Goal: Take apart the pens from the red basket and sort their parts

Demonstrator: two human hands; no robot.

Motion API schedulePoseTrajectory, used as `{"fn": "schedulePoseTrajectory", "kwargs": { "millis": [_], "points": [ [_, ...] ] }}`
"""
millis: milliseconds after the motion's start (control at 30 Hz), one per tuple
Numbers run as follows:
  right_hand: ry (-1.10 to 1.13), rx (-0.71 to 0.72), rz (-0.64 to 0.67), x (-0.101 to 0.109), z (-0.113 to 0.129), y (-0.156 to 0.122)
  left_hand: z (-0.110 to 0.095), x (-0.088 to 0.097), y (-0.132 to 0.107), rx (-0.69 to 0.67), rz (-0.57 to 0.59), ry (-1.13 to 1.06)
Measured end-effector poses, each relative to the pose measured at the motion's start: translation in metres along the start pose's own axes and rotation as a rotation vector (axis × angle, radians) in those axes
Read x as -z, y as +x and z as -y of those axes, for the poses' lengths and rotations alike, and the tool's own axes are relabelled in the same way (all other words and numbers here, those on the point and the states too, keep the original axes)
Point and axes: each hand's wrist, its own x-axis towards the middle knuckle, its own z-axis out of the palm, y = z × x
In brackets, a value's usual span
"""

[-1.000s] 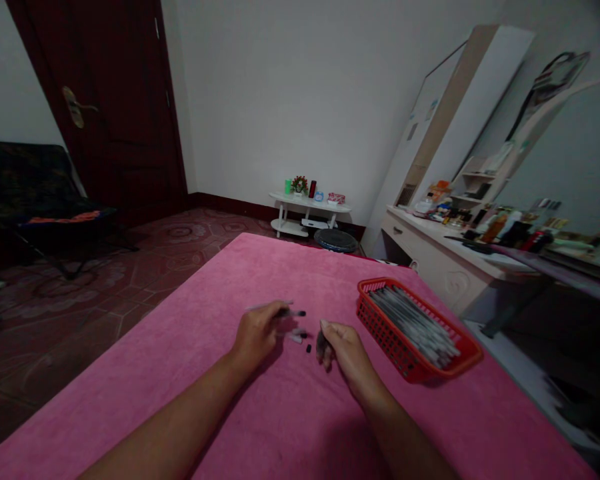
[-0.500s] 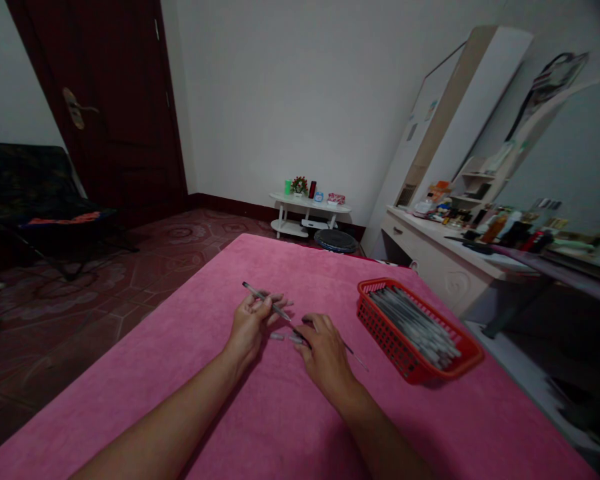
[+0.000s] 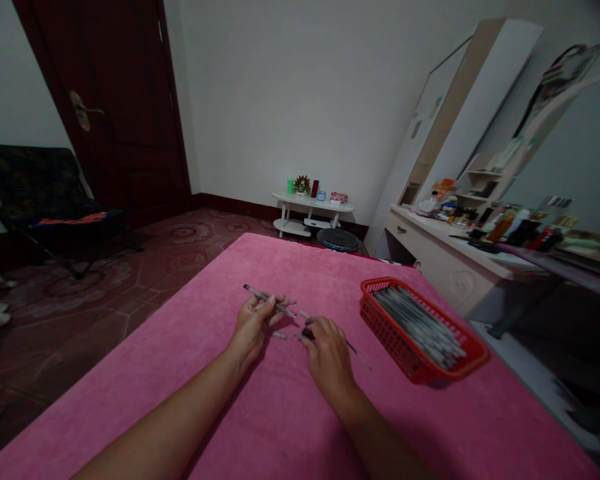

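Observation:
My left hand (image 3: 253, 323) pinches a thin clear pen barrel (image 3: 258, 294) that points up and to the left over the pink cloth. My right hand (image 3: 326, 348) is closed on a dark slender refill (image 3: 357, 354) whose tip sticks out to the right; its other end meets the barrel between the hands. A small pale pen part (image 3: 279, 335) lies on the cloth between the two hands. A red mesh basket (image 3: 385, 328) full of several grey pens stands to the right of my right hand.
The pink cloth (image 3: 290, 413) covers a wide table. Beyond it are a small white side table (image 3: 312, 212), a dark round stool (image 3: 337, 239), a dark door (image 3: 110, 107), a chair (image 3: 40, 213) at left, and a cluttered dresser (image 3: 460, 247) at right.
A second ago both hands were closed over small pen parts on the cloth. Since then the left has lifted the barrel and the right has brought the refill up to it.

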Motion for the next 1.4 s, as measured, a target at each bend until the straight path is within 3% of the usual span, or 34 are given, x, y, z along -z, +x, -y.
{"fn": "schedulePoseTrajectory", "kwargs": {
  "millis": [167,333,667,867,1400],
  "points": [
    [0.221,-0.143,-0.04,-0.003,-0.006,-0.004,-0.003,-0.003,-0.003,0.025,-0.01,0.004],
    [0.395,-0.178,-0.096,-0.007,-0.005,-0.004,-0.004,-0.006,-0.007,0.077,0.011,0.038],
    [0.42,-0.12,-0.154,-0.008,-0.006,-0.004,0.003,-0.006,-0.008,0.063,0.017,0.07],
    [0.43,-0.075,-0.159,-0.007,-0.009,-0.005,0.004,-0.009,-0.012,0.13,0.066,0.076],
    [0.516,-0.286,-0.18,0.005,-0.007,-0.008,0.009,-0.02,-0.023,0.172,0.011,0.043]
  ]
}}
